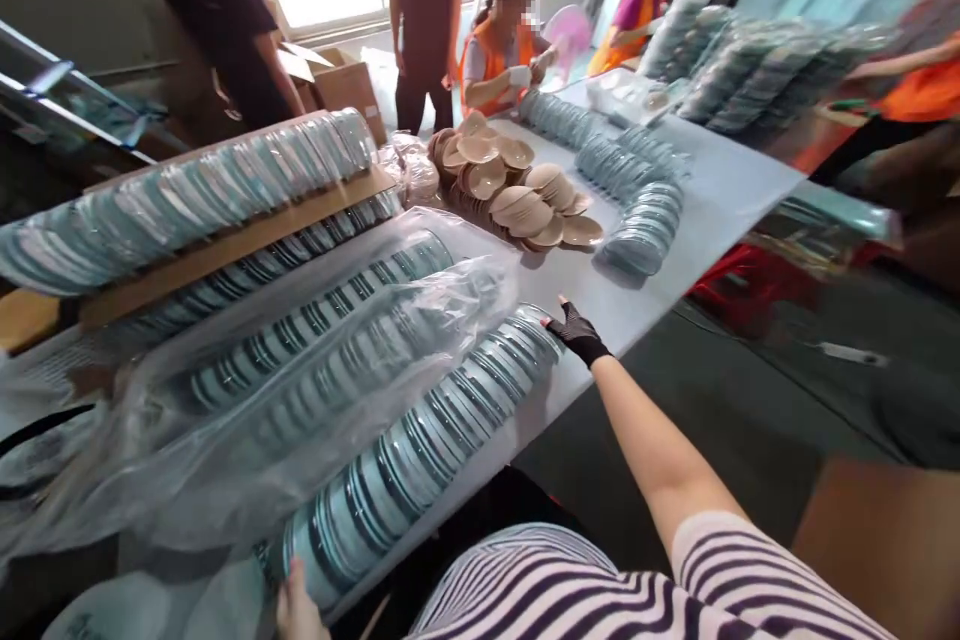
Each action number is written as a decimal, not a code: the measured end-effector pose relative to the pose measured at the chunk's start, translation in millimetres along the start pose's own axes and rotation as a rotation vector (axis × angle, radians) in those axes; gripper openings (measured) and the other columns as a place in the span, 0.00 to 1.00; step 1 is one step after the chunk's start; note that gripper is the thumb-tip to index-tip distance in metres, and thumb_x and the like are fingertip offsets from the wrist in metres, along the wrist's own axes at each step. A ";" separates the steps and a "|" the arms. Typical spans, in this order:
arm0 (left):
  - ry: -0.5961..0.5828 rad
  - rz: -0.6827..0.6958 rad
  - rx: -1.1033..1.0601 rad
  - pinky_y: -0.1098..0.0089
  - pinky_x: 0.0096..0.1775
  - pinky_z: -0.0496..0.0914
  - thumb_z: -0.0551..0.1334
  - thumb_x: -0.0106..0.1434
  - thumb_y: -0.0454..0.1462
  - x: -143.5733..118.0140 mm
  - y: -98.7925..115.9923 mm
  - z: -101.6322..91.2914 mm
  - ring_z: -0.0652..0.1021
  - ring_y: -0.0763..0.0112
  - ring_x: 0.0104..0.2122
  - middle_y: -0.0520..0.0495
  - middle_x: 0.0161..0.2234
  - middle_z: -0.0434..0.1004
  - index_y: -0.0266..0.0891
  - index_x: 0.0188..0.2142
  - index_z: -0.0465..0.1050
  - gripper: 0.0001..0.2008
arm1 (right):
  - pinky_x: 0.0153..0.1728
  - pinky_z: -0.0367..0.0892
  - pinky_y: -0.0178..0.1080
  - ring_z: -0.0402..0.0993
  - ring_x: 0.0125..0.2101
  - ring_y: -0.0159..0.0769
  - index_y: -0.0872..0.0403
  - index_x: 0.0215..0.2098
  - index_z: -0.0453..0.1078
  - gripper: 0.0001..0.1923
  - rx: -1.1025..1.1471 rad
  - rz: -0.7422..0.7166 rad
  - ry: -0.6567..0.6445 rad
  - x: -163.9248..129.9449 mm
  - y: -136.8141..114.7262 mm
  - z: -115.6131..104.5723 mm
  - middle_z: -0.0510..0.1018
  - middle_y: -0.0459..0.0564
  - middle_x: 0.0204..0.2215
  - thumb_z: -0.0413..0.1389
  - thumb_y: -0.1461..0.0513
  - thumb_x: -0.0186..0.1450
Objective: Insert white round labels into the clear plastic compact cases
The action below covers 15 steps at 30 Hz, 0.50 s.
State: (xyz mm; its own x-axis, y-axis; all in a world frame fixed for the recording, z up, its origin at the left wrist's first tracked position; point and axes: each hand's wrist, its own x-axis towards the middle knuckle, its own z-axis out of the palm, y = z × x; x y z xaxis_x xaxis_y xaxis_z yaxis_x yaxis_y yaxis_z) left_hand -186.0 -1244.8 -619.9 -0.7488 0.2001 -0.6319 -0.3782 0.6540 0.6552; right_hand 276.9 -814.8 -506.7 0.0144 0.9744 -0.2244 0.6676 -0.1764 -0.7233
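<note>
A long row of round clear plastic cases with pale blue insides point(420, 445) lies along the near edge of the table, packed face to face. My right hand point(576, 332), in a black fingerless glove, is at the row's far end with fingers apart, its fingertips at the last cases. At the near end, my left hand point(298, 608) sits against the row with its fingers stretched; the picture's bottom edge cuts off much of it. Next to the row, a clear plastic bag point(330, 360) covers more rows of such cases.
A cardboard strip point(247, 245) lies between stacked rows at the left. Beige shell-shaped cups point(517, 190) are heaped mid-table, beside more rows of cases point(641, 230). Co-workers in orange vests point(491, 60) sit along the far side; other people stand by the window. A red crate point(750, 285) is below the table.
</note>
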 end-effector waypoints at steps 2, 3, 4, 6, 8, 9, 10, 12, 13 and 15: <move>0.136 -0.005 -0.076 0.62 0.59 0.64 0.56 0.56 0.59 -16.9 12.2 15.5 0.65 0.58 0.63 0.53 0.63 0.68 0.60 0.60 0.64 0.32 | 0.60 0.62 0.48 0.68 0.59 0.52 0.57 0.62 0.66 0.38 0.085 0.018 -0.217 19.4 21.8 0.3 0.71 0.59 0.60 0.59 0.48 0.58; 0.160 -0.014 -0.113 0.64 0.60 0.63 0.58 0.57 0.55 -23.8 19.1 20.1 0.66 0.58 0.63 0.49 0.63 0.68 0.54 0.59 0.66 0.31 | 0.60 0.63 0.48 0.69 0.58 0.51 0.56 0.61 0.67 0.38 0.119 0.005 -0.300 26.0 30.8 3.1 0.72 0.59 0.59 0.58 0.46 0.58; 0.151 -0.033 -0.144 0.64 0.60 0.62 0.59 0.58 0.52 -29.1 26.0 22.8 0.65 0.58 0.63 0.45 0.64 0.66 0.49 0.59 0.67 0.30 | 0.60 0.63 0.48 0.69 0.58 0.51 0.56 0.61 0.67 0.38 0.143 -0.009 -0.352 31.3 38.6 6.3 0.72 0.59 0.58 0.58 0.45 0.58; 0.141 -0.076 -0.224 0.64 0.62 0.61 0.60 0.61 0.47 -35.3 37.6 23.4 0.64 0.60 0.64 0.41 0.65 0.64 0.42 0.59 0.67 0.27 | 0.62 0.60 0.48 0.66 0.60 0.52 0.55 0.61 0.67 0.40 0.176 -0.011 -0.405 39.7 50.8 11.5 0.70 0.58 0.60 0.59 0.43 0.56; 0.114 -0.106 -0.300 0.63 0.62 0.60 0.60 0.63 0.44 -37.8 44.3 21.8 0.64 0.61 0.65 0.40 0.64 0.65 0.41 0.58 0.69 0.24 | 0.65 0.57 0.47 0.62 0.63 0.50 0.51 0.62 0.67 0.41 0.223 -0.003 -0.469 46.2 58.6 13.6 0.67 0.55 0.63 0.60 0.41 0.55; 0.095 -0.118 -0.333 0.62 0.62 0.60 0.61 0.64 0.43 -38.7 45.5 21.6 0.64 0.61 0.65 0.40 0.64 0.66 0.41 0.56 0.70 0.22 | 0.65 0.56 0.46 0.61 0.64 0.49 0.49 0.62 0.67 0.40 0.254 0.002 -0.509 48.7 61.0 13.5 0.66 0.54 0.64 0.60 0.41 0.56; 0.083 -0.131 -0.363 0.61 0.62 0.61 0.61 0.63 0.43 -39.8 45.2 22.2 0.64 0.61 0.64 0.40 0.62 0.68 0.41 0.55 0.71 0.21 | 0.66 0.54 0.45 0.60 0.65 0.47 0.47 0.61 0.67 0.39 0.284 0.007 -0.544 50.5 62.8 12.7 0.65 0.52 0.64 0.59 0.41 0.56; 0.067 -0.152 -0.420 0.60 0.60 0.63 0.64 0.62 0.43 -43.8 40.6 26.0 0.66 0.59 0.64 0.39 0.59 0.72 0.41 0.51 0.74 0.19 | 0.66 0.53 0.43 0.59 0.65 0.45 0.45 0.60 0.68 0.37 0.320 0.025 -0.592 51.9 65.7 9.2 0.64 0.49 0.65 0.59 0.41 0.56; 0.065 -0.157 -0.449 0.60 0.60 0.64 0.66 0.60 0.42 -47.3 36.6 28.8 0.66 0.59 0.63 0.39 0.58 0.74 0.41 0.50 0.75 0.18 | 0.66 0.54 0.43 0.58 0.65 0.45 0.45 0.60 0.68 0.36 0.328 0.039 -0.604 51.3 67.4 6.5 0.64 0.49 0.65 0.60 0.41 0.56; 0.067 -0.159 -0.512 0.60 0.60 0.65 0.67 0.59 0.41 -57.6 26.0 34.5 0.67 0.58 0.63 0.39 0.56 0.76 0.41 0.47 0.75 0.17 | 0.65 0.56 0.44 0.59 0.65 0.47 0.44 0.57 0.70 0.35 0.336 0.060 -0.606 47.3 72.0 -0.8 0.67 0.49 0.63 0.61 0.42 0.55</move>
State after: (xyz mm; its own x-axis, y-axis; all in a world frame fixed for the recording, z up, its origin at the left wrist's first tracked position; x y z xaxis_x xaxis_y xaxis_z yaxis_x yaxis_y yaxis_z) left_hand -133.9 -1214.1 -580.7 -0.6871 0.0698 -0.7232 -0.6944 0.2298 0.6819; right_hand 326.2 -781.3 -568.9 -0.4394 0.7295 -0.5242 0.4102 -0.3562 -0.8396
